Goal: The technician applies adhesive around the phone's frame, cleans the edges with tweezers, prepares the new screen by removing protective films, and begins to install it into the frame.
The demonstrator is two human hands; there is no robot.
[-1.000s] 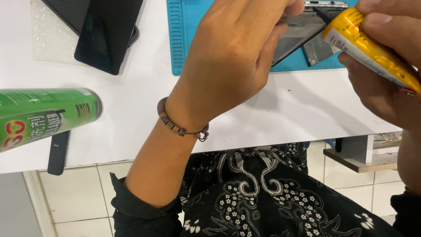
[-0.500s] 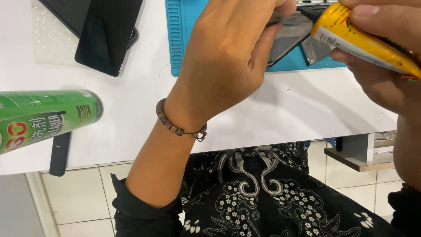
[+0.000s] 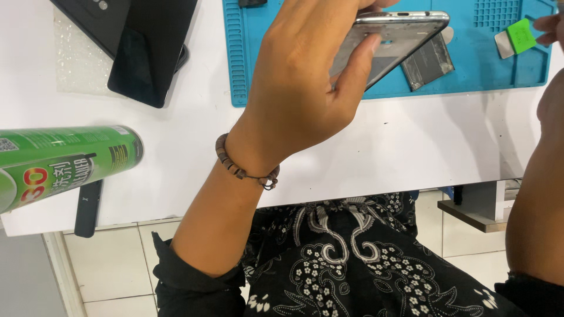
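My left hand [image 3: 299, 88] is raised over the blue work mat [image 3: 482, 70] and grips a silver phone frame [image 3: 405, 29] by its edge, tilted. A grey flat part [image 3: 429, 61] lies on the mat just under the frame. Only the fingertips of my right hand [image 3: 549, 24] show at the upper right edge. They are beside a small green tab with a pale piece attached [image 3: 517, 36], and I cannot make out whether they hold it. My right forearm fills the right border.
A green spray can [image 3: 64, 161] lies on its side at the left of the white table [image 3: 411, 141]. Dark phones [image 3: 147, 53] rest on bubble wrap [image 3: 76, 64] at the upper left. A slim black object [image 3: 88, 208] overhangs the table's front edge.
The yellow tube my right hand held next to the phone frame is gone from view. My right hand has drawn away to the upper right, towards the green tab.
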